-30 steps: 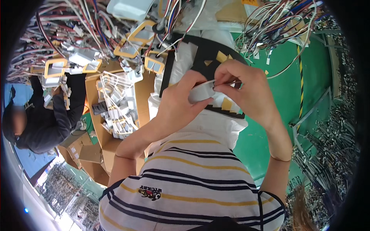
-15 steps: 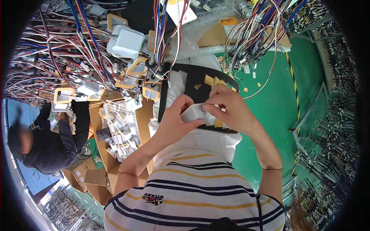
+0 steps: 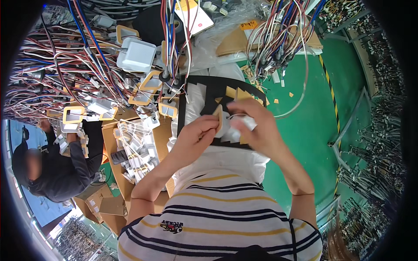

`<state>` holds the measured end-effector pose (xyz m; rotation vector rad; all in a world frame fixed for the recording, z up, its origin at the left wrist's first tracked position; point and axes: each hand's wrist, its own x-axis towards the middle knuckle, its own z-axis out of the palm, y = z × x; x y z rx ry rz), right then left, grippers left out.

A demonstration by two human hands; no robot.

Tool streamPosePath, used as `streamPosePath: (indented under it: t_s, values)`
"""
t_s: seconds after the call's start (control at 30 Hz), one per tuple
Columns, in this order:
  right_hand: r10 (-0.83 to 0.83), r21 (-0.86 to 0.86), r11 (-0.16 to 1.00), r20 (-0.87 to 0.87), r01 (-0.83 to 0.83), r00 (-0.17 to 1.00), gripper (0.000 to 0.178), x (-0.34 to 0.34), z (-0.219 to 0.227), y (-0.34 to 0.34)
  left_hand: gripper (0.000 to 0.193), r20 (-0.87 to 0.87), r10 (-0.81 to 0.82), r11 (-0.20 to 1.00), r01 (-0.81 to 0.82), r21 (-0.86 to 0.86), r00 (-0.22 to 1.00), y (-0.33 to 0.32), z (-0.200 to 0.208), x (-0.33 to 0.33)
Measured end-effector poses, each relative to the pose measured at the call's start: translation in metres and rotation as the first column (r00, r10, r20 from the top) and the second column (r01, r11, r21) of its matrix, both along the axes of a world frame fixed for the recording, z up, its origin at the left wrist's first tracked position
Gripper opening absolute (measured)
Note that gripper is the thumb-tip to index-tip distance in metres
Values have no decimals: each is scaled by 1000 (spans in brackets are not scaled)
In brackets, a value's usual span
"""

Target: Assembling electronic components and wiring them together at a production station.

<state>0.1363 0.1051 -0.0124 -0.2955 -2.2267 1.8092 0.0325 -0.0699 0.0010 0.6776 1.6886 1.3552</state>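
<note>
My left hand [image 3: 194,138] is closed on a white plastic housing [image 3: 224,127] with a tan frame-shaped rim, now tilted on edge. My right hand [image 3: 257,127] is just to its right, smeared by motion. Something white shows at its fingers, too blurred to make out, and a thin white cable runs beside it. Both hands are above a black board [image 3: 210,103] lying across my lap. Tan adhesive-looking pieces [image 3: 232,92] stick up along its far and right parts, and whitish plastic film [image 3: 194,104] covers its left side.
Bundles of coloured wires [image 3: 56,71] with white housings [image 3: 137,54] crowd the left. Another wire bundle [image 3: 281,39] hangs at the far right. A cardboard box [image 3: 162,145] of white parts stands left of my lap. Beyond it sits a co-worker [image 3: 65,174]. Green floor [image 3: 300,135] lies right.
The white housing has been turned, so its tan rim now shows. My right hand has moved slightly right, away from it, and is blurred. The co-worker's arm has risen.
</note>
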Motion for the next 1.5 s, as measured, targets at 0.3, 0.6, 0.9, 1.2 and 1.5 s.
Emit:
streamPosePath:
  t_s: [0.3, 0.6, 0.9, 1.2, 1.5]
  values:
    - [-17, 900, 432, 73, -58, 997, 57, 16, 31, 35, 27, -476, -71, 996, 91, 19, 877, 3, 31, -12]
    - [-51, 38, 998, 24, 50, 998, 5, 11, 30, 14, 13, 91, 86, 979, -101, 175, 992, 39, 29, -9]
    - [-50, -39, 998, 107, 55, 993, 3, 8, 31, 14, 15, 297, 71, 992, -97, 76, 952, 33, 14, -15]
    - [-17, -168, 984, 254, 62, 967, 6, 7, 20, 22, 16, 297, 113, 988, -139, 67, 948, 33, 7, -13]
    - [15, -282, 957, 254, 60, 967, 6, 3, 24, 23, 14, 211, 103, 991, -118, 62, 972, 35, 16, -17]
